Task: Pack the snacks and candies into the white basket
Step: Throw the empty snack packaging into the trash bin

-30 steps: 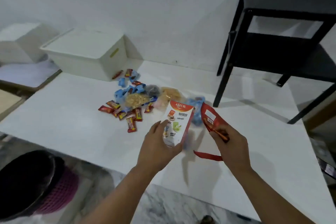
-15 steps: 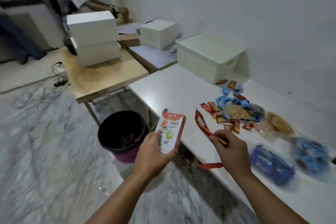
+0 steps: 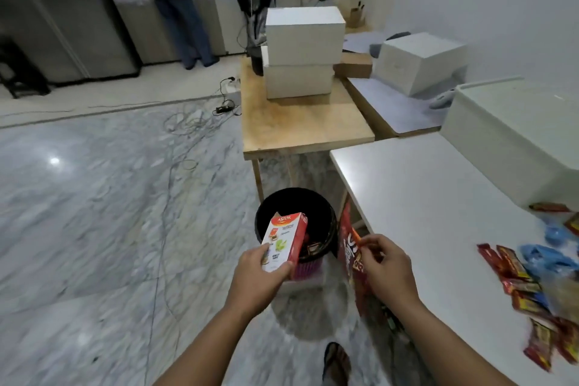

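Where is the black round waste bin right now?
The black round waste bin stands on the marble floor in the lower middle of the head view, beside the white table's corner, behind the red-and-white snack box in the left hand.

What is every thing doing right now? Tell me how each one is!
Astor box: held upright in left hand, over the bin.
Red wrapper: pinched by right hand, hanging down.
Black bin: open, trash inside.
White basket: on table, lid closed.
Candies: loose on table.

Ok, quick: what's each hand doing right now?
Left hand: closed on the Astor box.
Right hand: pinching the red wrapper.
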